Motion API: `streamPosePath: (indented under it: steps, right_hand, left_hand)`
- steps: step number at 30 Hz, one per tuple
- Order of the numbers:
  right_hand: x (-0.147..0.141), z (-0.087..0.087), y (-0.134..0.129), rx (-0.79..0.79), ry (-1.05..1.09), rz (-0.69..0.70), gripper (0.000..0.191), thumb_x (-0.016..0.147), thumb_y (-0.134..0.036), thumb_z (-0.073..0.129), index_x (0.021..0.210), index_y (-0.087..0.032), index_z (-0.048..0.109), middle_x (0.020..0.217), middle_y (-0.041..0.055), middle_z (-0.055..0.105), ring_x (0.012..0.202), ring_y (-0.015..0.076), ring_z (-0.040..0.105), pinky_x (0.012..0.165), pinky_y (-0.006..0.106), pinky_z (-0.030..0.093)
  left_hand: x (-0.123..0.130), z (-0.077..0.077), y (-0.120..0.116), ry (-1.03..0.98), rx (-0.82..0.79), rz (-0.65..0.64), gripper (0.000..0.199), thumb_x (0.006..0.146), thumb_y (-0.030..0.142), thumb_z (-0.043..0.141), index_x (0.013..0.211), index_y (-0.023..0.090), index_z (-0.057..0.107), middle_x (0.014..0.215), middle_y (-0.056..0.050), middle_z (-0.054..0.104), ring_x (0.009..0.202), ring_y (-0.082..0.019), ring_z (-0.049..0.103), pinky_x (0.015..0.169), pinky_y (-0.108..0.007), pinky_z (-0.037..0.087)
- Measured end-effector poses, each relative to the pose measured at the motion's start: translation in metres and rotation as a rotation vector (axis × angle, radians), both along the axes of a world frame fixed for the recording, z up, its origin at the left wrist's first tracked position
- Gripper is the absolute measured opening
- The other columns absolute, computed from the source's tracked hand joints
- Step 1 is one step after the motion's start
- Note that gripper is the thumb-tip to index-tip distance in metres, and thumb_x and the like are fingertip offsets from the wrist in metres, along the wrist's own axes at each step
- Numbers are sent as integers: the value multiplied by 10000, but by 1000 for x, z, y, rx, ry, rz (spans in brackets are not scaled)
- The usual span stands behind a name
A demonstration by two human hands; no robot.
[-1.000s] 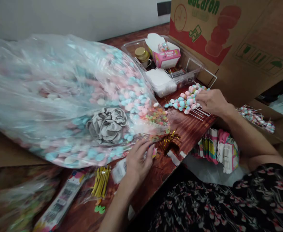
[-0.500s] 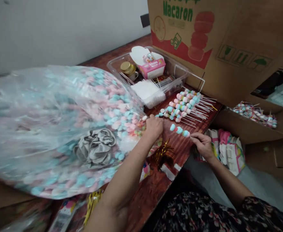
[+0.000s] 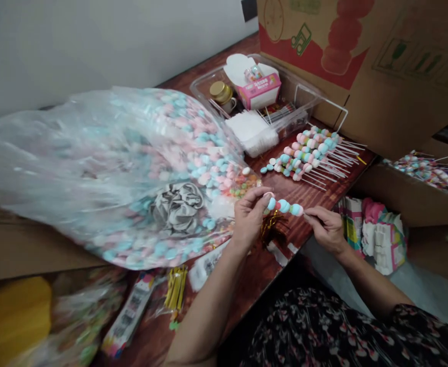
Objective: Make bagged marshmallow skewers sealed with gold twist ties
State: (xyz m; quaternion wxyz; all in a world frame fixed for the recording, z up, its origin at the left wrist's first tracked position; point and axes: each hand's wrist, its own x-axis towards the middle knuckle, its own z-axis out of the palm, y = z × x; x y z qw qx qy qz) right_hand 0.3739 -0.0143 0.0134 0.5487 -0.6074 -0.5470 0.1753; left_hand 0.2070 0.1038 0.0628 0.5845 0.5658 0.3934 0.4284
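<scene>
My right hand (image 3: 326,228) is closed on the stick end of a marshmallow skewer (image 3: 284,206), which has blue and pink marshmallows with small red and green candies between them. At the skewer's other end, my left hand (image 3: 251,210) pinches a pale pink marshmallow (image 3: 269,195) between thumb and fingertips, against the top blue piece. Beyond my hands lies a row of finished-looking marshmallow skewers (image 3: 311,150), their white sticks pointing right. To the left, a large clear bag (image 3: 105,153) is full of pastel marshmallows. Orange and green gummies (image 3: 247,186) show at its mouth.
A clear plastic tray (image 3: 300,114) holds a pink box (image 3: 260,92), a gold-lidded jar (image 3: 221,92) and white bags (image 3: 251,131). Behind stands a big carton (image 3: 362,112). Grey fabric (image 3: 178,206) rests on the bag; gold ties (image 3: 176,288) lie in front. Wrapped skewers (image 3: 430,171) fill a box at right.
My left hand has come from the bag's mouth to the skewer's tip, bringing a pale pink marshmallow. My right hand still holds the stick. The view has shifted somewhat.
</scene>
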Motion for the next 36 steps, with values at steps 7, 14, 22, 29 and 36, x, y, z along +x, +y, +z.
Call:
streamPosePath:
  steps: [7, 14, 22, 29, 36]
  right_hand:
    - [-45, 14, -4, -13, 25, 118, 138, 891, -175, 558, 891, -198, 694, 772, 24, 682, 679, 125, 618, 660, 253, 480]
    - [-94, 21, -14, -208, 348, 254, 142, 878, -243, 573, 810, -190, 686, 611, -30, 586, 538, 89, 505, 542, 212, 416]
    - [-148, 23, -25, -286, 445, 498, 176, 887, -284, 556, 925, -193, 702, 624, -32, 556, 551, 88, 486, 540, 208, 403]
    - [-160, 20, -21, -360, 506, 485, 231, 917, -357, 519, 799, -182, 614, 600, -49, 435, 548, 81, 381, 524, 209, 331]
    - [-169, 23, -28, -330, 594, 530, 227, 944, -356, 475, 825, -191, 575, 591, -61, 390, 533, 81, 346, 520, 220, 315]
  left_hand:
    - [-48, 2, -44, 78, 360, 262, 180, 881, 297, 643, 1019, 204, 711, 1067, -73, 717, 1014, -199, 678, 943, -397, 538]
    - [-95, -7, -55, 166, 518, 447, 194, 807, 230, 733, 998, 205, 715, 1000, -33, 688, 932, -179, 694, 865, -367, 571]
    - [-122, -11, -65, 84, 437, 559, 162, 861, 316, 671, 965, 195, 700, 1071, -45, 652, 941, -195, 708, 819, -381, 608]
    - [-145, -19, -90, 265, 469, 579, 274, 965, 325, 497, 1150, 215, 666, 1154, -87, 696, 1073, -212, 675, 889, -402, 573]
    - [-145, -18, -90, 216, 579, 626, 235, 907, 192, 599, 1115, 238, 698, 1102, -44, 731, 1037, -193, 685, 952, -417, 532]
